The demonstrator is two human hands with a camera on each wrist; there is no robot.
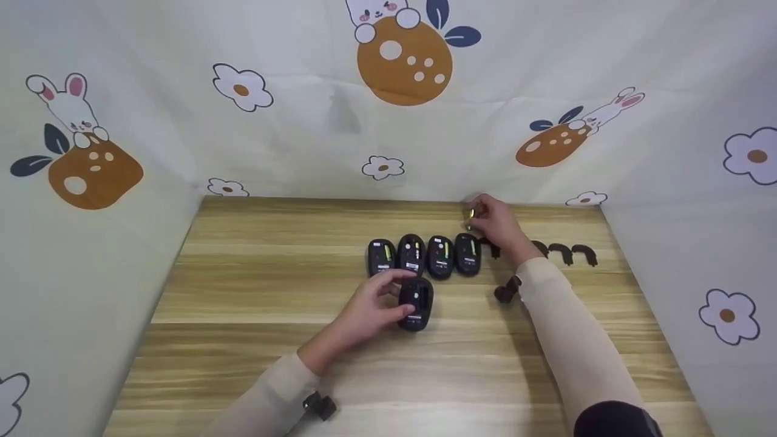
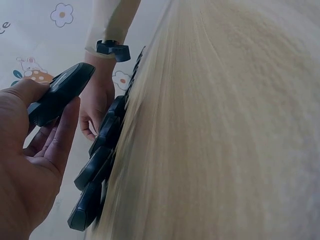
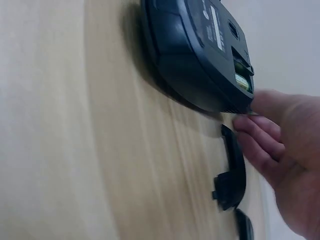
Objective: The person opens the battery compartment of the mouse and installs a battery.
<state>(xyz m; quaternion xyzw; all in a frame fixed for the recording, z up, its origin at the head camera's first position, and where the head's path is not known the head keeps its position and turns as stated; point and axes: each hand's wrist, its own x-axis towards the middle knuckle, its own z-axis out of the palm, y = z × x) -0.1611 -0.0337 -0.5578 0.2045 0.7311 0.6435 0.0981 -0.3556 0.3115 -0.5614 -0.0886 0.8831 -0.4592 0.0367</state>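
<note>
My left hand (image 1: 367,311) grips a black computer mouse (image 1: 416,318) between thumb and fingers, underside up, its battery slot uncovered. In the left wrist view this held mouse (image 2: 62,95) is clear of the tabletop. At the table's far edge my right hand (image 1: 499,223) pinches a small yellow-green battery (image 1: 470,220). Just left of that hand, several black mice (image 1: 440,261) lie upside down in a row, a battery showing in each open slot. The right wrist view catches one mouse (image 3: 182,60) close up, while the pinched battery is hidden there.
Curved black battery covers (image 1: 561,252) lie in a row to the right of the mice, partly behind my right wrist. A wood-grain table (image 1: 255,273) carries everything. Patterned cloth walls (image 1: 291,139) rise along its back and sides.
</note>
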